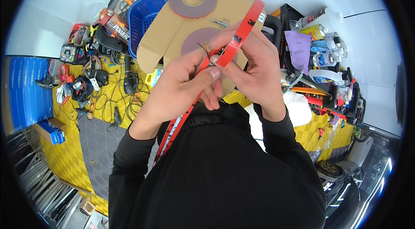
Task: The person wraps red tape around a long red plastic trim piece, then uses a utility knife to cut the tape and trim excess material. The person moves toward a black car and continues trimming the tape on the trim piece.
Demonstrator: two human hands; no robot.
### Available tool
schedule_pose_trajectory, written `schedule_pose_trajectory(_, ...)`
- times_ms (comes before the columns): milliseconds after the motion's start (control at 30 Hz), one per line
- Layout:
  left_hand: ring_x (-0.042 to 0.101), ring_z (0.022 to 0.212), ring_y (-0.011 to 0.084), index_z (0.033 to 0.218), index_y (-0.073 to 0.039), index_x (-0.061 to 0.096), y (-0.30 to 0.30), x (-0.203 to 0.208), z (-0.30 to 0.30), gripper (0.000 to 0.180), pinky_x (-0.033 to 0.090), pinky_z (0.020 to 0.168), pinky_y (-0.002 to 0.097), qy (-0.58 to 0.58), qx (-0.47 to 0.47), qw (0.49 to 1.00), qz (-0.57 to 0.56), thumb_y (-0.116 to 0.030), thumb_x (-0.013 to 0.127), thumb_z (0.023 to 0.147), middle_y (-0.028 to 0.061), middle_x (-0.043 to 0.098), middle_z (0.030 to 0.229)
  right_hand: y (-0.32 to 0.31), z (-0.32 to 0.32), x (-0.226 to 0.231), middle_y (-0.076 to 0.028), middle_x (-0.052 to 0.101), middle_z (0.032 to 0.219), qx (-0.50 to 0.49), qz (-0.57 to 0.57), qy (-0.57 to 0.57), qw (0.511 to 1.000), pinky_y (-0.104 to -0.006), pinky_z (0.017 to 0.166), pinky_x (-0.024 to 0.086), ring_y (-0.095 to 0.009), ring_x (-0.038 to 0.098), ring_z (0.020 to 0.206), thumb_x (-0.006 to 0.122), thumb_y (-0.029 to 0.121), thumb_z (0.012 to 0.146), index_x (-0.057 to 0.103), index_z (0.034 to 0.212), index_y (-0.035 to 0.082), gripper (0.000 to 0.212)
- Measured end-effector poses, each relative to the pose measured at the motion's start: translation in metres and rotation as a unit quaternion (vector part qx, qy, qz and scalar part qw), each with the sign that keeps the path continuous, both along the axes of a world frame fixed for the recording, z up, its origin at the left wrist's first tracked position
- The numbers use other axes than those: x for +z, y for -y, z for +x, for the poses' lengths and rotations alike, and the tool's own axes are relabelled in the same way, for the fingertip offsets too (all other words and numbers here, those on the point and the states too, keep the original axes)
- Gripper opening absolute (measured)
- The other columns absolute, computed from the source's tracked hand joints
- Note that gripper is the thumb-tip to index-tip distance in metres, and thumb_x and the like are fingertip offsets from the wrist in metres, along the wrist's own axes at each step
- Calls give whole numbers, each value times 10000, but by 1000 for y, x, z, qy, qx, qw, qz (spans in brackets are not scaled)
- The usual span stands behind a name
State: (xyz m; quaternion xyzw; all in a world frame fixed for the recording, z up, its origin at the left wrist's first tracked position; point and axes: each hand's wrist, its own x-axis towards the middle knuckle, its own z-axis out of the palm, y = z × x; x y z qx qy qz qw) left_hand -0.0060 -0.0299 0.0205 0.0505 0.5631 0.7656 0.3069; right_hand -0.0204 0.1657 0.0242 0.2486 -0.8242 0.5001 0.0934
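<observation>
Red tape (243, 30) sits toward 1 o'clock, its lower end pinched by the right hand (257, 67), probably for control; the left hand's (183, 82) grip is closed on a narrow red strip (176, 123) trailing toward 7 o'clock. Wrists angle inward, thumbs close together, before the cardboard (158, 34) at 12.

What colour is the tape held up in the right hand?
The tape is bright red with black printing, clearest in the head view.

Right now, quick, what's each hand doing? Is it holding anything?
Left hand: closed, pinching a red-edged strip.
Right hand: closed, holding red tape between thumb and fingers.
</observation>
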Motion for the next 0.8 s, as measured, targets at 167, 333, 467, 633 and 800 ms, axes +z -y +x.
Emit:
schedule_pose_trajectory(167,641,506,160,989,-13,555,6,-8,-2,172,487,472,271,-3,-64,996,-64,-139,498,1092,85,646,697,1,-1,-16,-140,685,1112,34,-92,6,995,-357,860,558,-214,677,997,737,-28,829,739,1079,2,252)
schedule_pose_trajectory(333,569,417,127,904,-30,533,6,-8,3,226,417,411,261,12,-81,995,-52,-168,513,1082,57,607,604,-9,-2,-16,-147,681,1102,25,-96,-14,995,-360,862,546,-219,672,994,742,-37,813,750,1030,-4,220)
schedule_pose_trajectory(467,547,413,109,865,-25,531,6,-3,5,277,383,424,258,35,-77,995,-49,-204,534,1076,46,598,563,-11,-5,-12,-139,695,1066,11,-74,-1,997,-353,861,538,-215,675,987,750,-28,813,746,964,-8,152)
schedule_pose_trajectory(633,528,393,113,844,-38,522,6,-6,7,274,383,402,256,35,-82,995,-34,-187,520,1074,45,578,552,-10,-13,-16,-80,715,908,35,-95,-12,995,-332,764,527,-232,679,843,802,20,786,711,928,34,168)
schedule_pose_trajectory(800,493,358,119,828,-51,499,8,-13,9,268,400,351,257,18,-81,996,-28,-161,488,1073,53,548,541,-12,-15,-17,-76,722,879,63,-106,11,992,-335,752,524,-218,677,827,808,41,824,726,956,19,157)
